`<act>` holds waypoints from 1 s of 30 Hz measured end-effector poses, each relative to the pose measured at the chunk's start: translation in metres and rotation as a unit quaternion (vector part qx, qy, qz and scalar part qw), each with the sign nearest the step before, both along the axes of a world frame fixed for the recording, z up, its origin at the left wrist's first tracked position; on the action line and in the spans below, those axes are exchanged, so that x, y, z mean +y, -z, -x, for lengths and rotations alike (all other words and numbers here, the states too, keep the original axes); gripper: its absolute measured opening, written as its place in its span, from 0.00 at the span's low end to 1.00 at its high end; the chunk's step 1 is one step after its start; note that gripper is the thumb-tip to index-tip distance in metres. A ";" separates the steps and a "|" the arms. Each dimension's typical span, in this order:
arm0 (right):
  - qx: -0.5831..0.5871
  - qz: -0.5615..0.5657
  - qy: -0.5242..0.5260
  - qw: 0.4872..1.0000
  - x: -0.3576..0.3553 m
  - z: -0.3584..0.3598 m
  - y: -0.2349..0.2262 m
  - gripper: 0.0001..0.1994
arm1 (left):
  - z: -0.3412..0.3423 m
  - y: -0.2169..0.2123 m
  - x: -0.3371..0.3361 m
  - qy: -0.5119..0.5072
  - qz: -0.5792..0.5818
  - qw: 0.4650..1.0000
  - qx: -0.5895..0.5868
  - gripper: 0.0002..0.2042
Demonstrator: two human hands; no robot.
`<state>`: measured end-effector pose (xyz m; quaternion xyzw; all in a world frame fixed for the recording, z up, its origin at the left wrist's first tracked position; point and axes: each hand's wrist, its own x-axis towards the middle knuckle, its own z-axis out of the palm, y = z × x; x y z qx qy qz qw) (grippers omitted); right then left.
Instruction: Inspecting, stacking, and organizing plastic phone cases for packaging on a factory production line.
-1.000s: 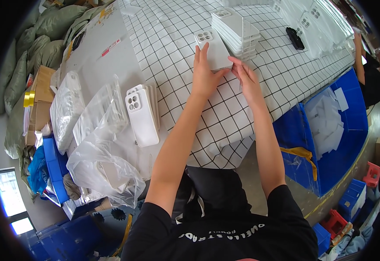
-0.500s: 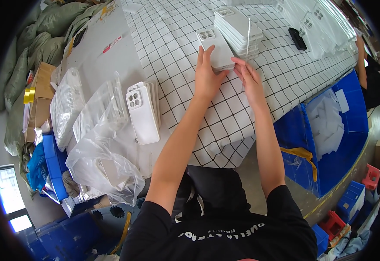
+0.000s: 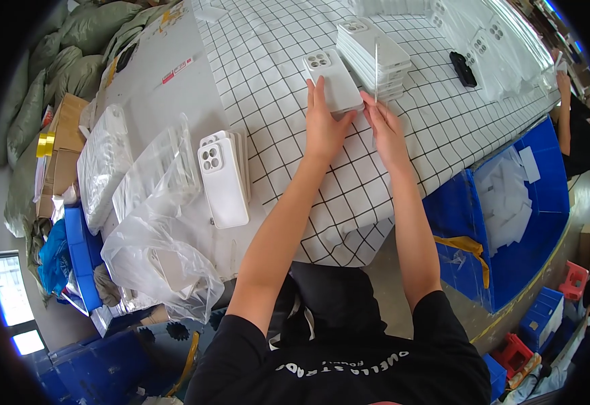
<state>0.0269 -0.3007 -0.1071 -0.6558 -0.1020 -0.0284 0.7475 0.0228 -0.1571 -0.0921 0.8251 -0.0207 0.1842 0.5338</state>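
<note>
A white phone case [image 3: 337,84] with camera holes at its top lies on the checked cloth. My left hand [image 3: 326,128] grips its left side, fingers along the edge and thumb by the bottom corner. At its lower right corner, my right hand [image 3: 384,128] has its fingers pinched around a thin pale stick-like tool [image 3: 376,64] that stands up past the fingertips; its exact kind cannot be made out. Just behind and to the right rises a stack of similar white cases [image 3: 376,57]. Another small stack of white phone cases [image 3: 224,182] is to the left of my forearm.
Clear plastic bags of cases [image 3: 156,179] lie at the left. A black object [image 3: 463,69] and bagged cases [image 3: 490,50] are at the far right. Below the table's right edge stands a blue bin [image 3: 534,202] with white pieces inside. Another person [image 3: 581,128] is at the right.
My right hand and the thin tool have shifted slightly left, closer against the case's lower corner. My left hand keeps its hold, and the view has tilted a little.
</note>
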 end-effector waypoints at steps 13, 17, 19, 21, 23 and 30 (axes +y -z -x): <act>0.051 -0.083 -0.036 0.995 -0.005 0.137 -0.033 0.18 | 0.116 -0.068 0.062 -0.160 -0.203 0.966 0.004 0.33; 0.092 -0.114 -0.075 0.986 0.005 0.191 -0.035 0.18 | 0.153 -0.060 0.103 -0.354 -0.284 0.877 0.158 0.34; 0.127 -0.142 -0.102 0.976 0.018 0.213 -0.030 0.18 | 0.162 -0.060 0.110 -0.342 -0.282 0.882 0.161 0.34; 0.145 -0.153 -0.116 0.971 0.024 0.225 -0.030 0.18 | 0.165 -0.061 0.110 -0.311 -0.271 0.896 0.168 0.35; 0.148 -0.154 -0.131 0.968 0.035 0.235 -0.030 0.17 | 0.171 -0.054 0.120 -0.309 -0.250 0.907 0.142 0.35; 0.123 -0.122 -0.108 0.979 0.049 0.249 -0.056 0.16 | 0.223 -0.074 0.108 -0.074 0.380 0.921 -0.045 0.32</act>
